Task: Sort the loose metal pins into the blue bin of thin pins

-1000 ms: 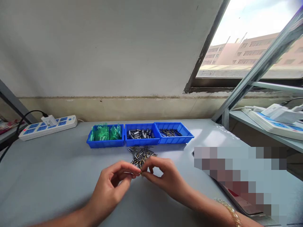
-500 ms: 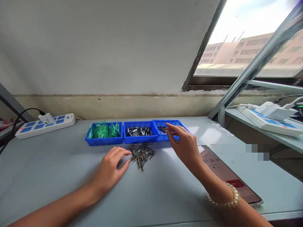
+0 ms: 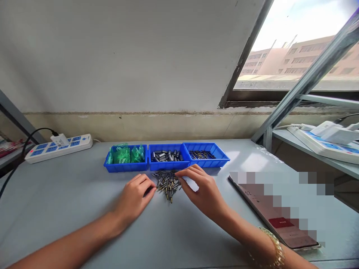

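A loose pile of thin dark metal pins, some with brass-coloured parts, lies on the grey table. My left hand rests at the pile's left edge, thumb and index fingertips brought together; whatever is between them is too small to make out. Over the right side of the pile is my right hand, its thumb and index finger a little apart, and no piece shows in it. Behind the pile, the right blue bin contains similar slender dark pins.
The middle blue bin holds short metal cylinders, and the left blue bin holds green plastic packets. A phone lies right of my right forearm. Power strips sit at the far left and on the right shelf.
My right hand has moved from the right bin down and left to the pile. My left thumb and index finger have drawn together. The view has shifted slightly.
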`<state>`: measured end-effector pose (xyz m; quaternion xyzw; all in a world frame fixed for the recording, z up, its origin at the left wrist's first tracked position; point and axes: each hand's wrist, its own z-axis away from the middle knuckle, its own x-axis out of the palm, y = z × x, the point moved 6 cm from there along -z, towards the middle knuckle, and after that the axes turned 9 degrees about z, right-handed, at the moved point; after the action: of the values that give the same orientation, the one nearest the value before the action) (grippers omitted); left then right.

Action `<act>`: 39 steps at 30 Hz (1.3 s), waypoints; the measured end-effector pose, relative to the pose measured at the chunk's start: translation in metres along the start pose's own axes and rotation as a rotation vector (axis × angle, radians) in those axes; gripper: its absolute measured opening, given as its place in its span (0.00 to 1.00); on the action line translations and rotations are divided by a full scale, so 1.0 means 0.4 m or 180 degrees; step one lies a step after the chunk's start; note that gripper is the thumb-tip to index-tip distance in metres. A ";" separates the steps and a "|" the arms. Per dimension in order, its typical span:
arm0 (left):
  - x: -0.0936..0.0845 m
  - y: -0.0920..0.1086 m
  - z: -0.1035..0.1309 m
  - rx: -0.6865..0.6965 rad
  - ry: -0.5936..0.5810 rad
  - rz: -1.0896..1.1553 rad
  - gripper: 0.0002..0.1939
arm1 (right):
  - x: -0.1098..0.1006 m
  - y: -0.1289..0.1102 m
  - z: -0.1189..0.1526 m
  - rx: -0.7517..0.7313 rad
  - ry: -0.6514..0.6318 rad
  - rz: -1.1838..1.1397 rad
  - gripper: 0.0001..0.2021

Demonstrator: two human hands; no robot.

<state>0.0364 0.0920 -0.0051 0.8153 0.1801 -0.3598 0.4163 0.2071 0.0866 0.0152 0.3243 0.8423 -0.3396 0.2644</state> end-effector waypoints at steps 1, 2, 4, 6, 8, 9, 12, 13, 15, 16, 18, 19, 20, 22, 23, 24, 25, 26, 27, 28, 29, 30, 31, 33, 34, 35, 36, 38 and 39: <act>-0.004 -0.001 0.000 -0.0007 0.0013 0.0000 0.09 | 0.004 -0.001 0.002 -0.0005 -0.0034 -0.0037 0.08; -0.009 -0.001 0.000 -0.0020 0.0040 0.0005 0.09 | 0.007 -0.002 0.004 0.0002 -0.0059 -0.0074 0.08; -0.023 0.001 0.001 -0.0049 0.0129 0.0044 0.08 | 0.013 0.000 0.009 0.0085 -0.0125 -0.0166 0.08; -0.037 0.008 0.002 -0.0088 0.0234 0.0128 0.08 | 0.025 0.002 0.014 0.0256 -0.0294 -0.0380 0.08; -0.045 0.021 0.005 -0.0126 0.0320 0.0231 0.08 | 0.045 0.000 0.022 0.0466 -0.0607 -0.0777 0.10; -0.046 0.029 0.008 -0.0156 0.0342 0.0304 0.08 | 0.055 -0.003 0.027 0.0568 -0.0771 -0.1000 0.11; -0.040 0.044 0.019 -0.0402 0.0345 0.0769 0.08 | 0.070 -0.013 0.037 0.0830 -0.1036 -0.1454 0.06; -0.035 0.045 0.023 -0.0567 0.0338 0.1024 0.07 | 0.067 -0.018 0.037 0.0858 -0.0998 -0.1484 0.04; -0.019 0.039 0.033 -0.1013 0.0249 0.1581 0.07 | 0.051 -0.032 0.034 0.0737 -0.0758 -0.1422 0.05; -0.007 0.036 0.039 -0.1251 0.0146 0.1871 0.07 | 0.040 -0.044 0.032 0.0586 -0.0591 -0.1389 0.05; 0.022 0.036 0.050 -0.1652 -0.0160 0.2486 0.07 | 0.023 -0.075 0.033 0.0189 -0.0329 -0.1412 0.05; 0.038 0.040 0.054 -0.1768 -0.0339 0.2783 0.08 | 0.019 -0.092 0.036 -0.0021 -0.0276 -0.1453 0.05; 0.051 0.047 0.058 -0.1827 -0.0506 0.3040 0.08 | 0.017 -0.109 0.039 -0.0231 -0.0264 -0.1487 0.04; 0.070 0.060 0.062 -0.1847 -0.0771 0.3377 0.08 | 0.016 -0.136 0.046 -0.0602 -0.0300 -0.1491 0.04; 0.076 0.064 0.064 -0.1852 -0.0853 0.3458 0.08 | 0.016 -0.142 0.048 -0.0726 -0.0318 -0.1467 0.04; 0.077 0.066 0.066 -0.1874 -0.0866 0.3493 0.08 | 0.014 -0.144 0.048 -0.0807 -0.0317 -0.1451 0.03; 0.074 0.064 0.066 -0.1904 -0.0804 0.3491 0.07 | 0.010 -0.141 0.046 -0.0837 -0.0301 -0.1445 0.03; 0.066 0.059 0.065 -0.1930 -0.0663 0.3463 0.05 | 0.007 -0.133 0.042 -0.0809 -0.0275 -0.1437 0.04; 0.053 0.053 0.064 -0.1932 -0.0458 0.3401 0.04 | 0.003 -0.121 0.038 -0.0729 -0.0233 -0.1414 0.04; 0.038 0.047 0.062 -0.1903 -0.0217 0.3307 0.04 | 0.001 -0.106 0.033 -0.0611 -0.0187 -0.1377 0.04; 0.021 0.042 0.061 -0.1849 0.0017 0.3186 0.04 | 0.001 -0.091 0.030 -0.0463 -0.0160 -0.1329 0.04; 0.006 0.040 0.061 -0.1767 0.0207 0.3053 0.05 | 0.004 -0.076 0.028 -0.0295 -0.0170 -0.1270 0.05; -0.007 0.041 0.060 -0.1660 0.0321 0.2933 0.06 | 0.011 -0.064 0.028 -0.0122 -0.0234 -0.1216 0.05; -0.018 0.054 0.059 -0.1374 0.0314 0.2791 0.08 | 0.032 -0.053 0.033 0.0136 -0.0480 -0.1188 0.06; -0.019 0.062 0.059 -0.1217 0.0236 0.2769 0.10 | 0.042 -0.052 0.035 0.0220 -0.0629 -0.1218 0.06; -0.019 0.071 0.060 -0.1060 0.0158 0.2764 0.11 | 0.049 -0.054 0.037 0.0265 -0.0750 -0.1269 0.07; -0.020 0.078 0.060 -0.0919 0.0107 0.2755 0.13 | 0.051 -0.055 0.035 0.0275 -0.0808 -0.1317 0.07; -0.024 0.082 0.063 -0.0770 0.0114 0.2661 0.15 | 0.035 -0.047 0.020 0.0211 -0.0650 -0.1267 0.06; -0.028 0.079 0.063 -0.0748 0.0158 0.2568 0.16 | 0.018 -0.035 0.008 0.0170 -0.0445 -0.1119 0.06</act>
<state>0.0365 0.0531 0.0106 0.7758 -0.1039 -0.1252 0.6096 0.1928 0.0791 0.0140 0.1546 0.8563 -0.4246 0.2503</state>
